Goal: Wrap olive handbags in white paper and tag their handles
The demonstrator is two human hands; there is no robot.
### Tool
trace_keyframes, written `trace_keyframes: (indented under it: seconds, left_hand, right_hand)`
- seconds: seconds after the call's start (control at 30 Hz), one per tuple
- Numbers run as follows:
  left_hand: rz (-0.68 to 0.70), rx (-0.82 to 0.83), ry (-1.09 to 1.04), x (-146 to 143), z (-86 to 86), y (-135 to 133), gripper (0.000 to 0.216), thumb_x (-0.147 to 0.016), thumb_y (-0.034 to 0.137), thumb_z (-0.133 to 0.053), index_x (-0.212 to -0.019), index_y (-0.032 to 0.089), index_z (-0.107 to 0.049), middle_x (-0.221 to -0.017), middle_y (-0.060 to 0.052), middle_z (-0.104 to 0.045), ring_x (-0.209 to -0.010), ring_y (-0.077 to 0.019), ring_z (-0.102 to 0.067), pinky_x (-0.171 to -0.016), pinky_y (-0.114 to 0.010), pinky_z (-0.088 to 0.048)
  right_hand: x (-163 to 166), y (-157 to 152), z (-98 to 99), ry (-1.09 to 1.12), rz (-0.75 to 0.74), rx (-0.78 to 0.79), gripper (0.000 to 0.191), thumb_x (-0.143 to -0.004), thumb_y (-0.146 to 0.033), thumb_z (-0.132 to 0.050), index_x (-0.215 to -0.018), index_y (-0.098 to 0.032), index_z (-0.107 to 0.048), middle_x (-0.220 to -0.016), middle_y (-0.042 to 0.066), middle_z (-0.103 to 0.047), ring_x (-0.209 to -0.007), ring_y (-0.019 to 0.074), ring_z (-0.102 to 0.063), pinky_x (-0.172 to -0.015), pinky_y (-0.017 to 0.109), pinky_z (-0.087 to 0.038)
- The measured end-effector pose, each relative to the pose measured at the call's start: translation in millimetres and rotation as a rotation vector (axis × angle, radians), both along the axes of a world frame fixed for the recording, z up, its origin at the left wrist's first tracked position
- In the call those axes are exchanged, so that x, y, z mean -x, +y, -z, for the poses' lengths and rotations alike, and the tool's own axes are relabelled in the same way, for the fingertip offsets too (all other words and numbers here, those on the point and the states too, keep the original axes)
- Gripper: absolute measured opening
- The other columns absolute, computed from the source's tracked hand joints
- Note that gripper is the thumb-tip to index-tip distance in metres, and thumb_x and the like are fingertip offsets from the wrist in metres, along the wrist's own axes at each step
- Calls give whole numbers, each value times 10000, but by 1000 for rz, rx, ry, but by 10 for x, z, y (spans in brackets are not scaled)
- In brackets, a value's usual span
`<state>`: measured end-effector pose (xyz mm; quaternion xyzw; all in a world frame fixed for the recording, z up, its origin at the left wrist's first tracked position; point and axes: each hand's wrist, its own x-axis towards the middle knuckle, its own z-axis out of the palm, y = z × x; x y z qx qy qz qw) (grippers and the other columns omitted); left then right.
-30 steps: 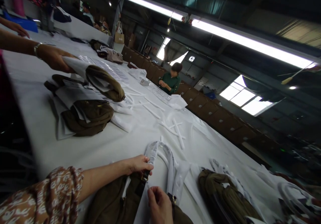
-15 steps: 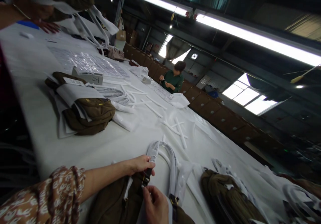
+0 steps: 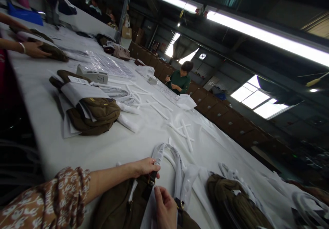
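Note:
An olive-brown bag (image 3: pixel 115 205) lies at the near edge of the long white table (image 3: pixel 108 147). Its handles (image 3: pixel 169 153) are wrapped in white paper. My left hand (image 3: pixel 144 167) pinches the base of one handle at its dark strap and buckle (image 3: pixel 152 180). My right hand (image 3: pixel 166 210) is closed just below, fingers pinched at the same strap end beside white paper. What my right fingertips grip is too small to make out.
Two stacked olive bags (image 3: pixel 89 114) with white paper sit to the left; another olive bag (image 3: pixel 231 201) lies at the right. Loose white paper strips (image 3: pixel 185 133) are scattered mid-table. A co-worker's hand (image 3: pixel 33 49) presses a bag far left. A seated person in green (image 3: pixel 180 81) works opposite.
The co-worker at far left lifted a bag from the stack, raised it, and now has it down on the table farther back. My hands stayed at the strap, right hand shifting slightly.

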<state>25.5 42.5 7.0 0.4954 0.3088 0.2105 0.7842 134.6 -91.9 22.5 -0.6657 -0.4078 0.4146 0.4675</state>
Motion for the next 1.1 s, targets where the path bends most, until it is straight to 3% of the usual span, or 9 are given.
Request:
trace_keyframes:
  seconds: [0.2,0.3,0.43,0.53,0.7,0.87,1.1]
  left_hand:
    - [28,1,-38,9,29,6,335,-679,467,-633,-778,183,-485,-748,-27,-676,-516,-99,-519,-490,-241,-362]
    - [103,2,-92,62,32,44,290,-644,364,-673,-800,184,-508,-782,-11,-666,-592,-105,-561,-522,-227,-396]
    - [325,4,-163,204,47,129,554,-416,132,-795,-908,215,-556,-850,16,-676,-757,-153,-623,-618,-236,-456]
    - [437,-14,-182,298,62,163,662,-358,76,-818,-955,233,-579,-873,16,-692,-774,-171,-632,-648,-254,-473]
    - [435,-60,-214,347,82,142,561,-466,123,-771,-998,233,-630,-910,21,-697,-816,-151,-622,-702,-230,-464]
    - [392,-109,-183,356,131,135,480,-536,133,-690,-1008,218,-669,-850,28,-701,-718,-128,-591,-605,-207,-423]
    - [351,-205,-113,323,213,200,451,-503,142,-677,-949,206,-696,-719,36,-665,-620,-122,-549,-557,-217,-397]
  right_hand:
    - [33,34,37,-312,7,-7,466,-793,-582,-514,-777,-156,-703,-687,48,-691,-648,190,-616,-587,235,-450]
    - [44,60,52,-496,34,21,429,-806,-551,-497,-758,-176,-700,-709,55,-704,-659,199,-628,-619,248,-440]
    - [97,68,39,-637,53,9,402,-823,-542,-477,-728,-206,-674,-687,45,-696,-625,194,-619,-610,256,-412]
    - [134,65,28,-716,73,22,382,-839,-540,-468,-712,-229,-649,-655,32,-682,-592,192,-613,-581,263,-388]
    - [153,63,26,-871,131,73,355,-838,-545,-475,-679,-263,-621,-554,22,-634,-537,218,-606,-530,288,-354]
    - [152,78,34,-907,111,106,352,-850,-545,-460,-676,-274,-603,-593,32,-656,-573,235,-622,-537,295,-356]
    - [130,99,33,-842,81,94,353,-862,-530,-443,-672,-273,-594,-596,18,-649,-583,217,-626,-558,285,-373]
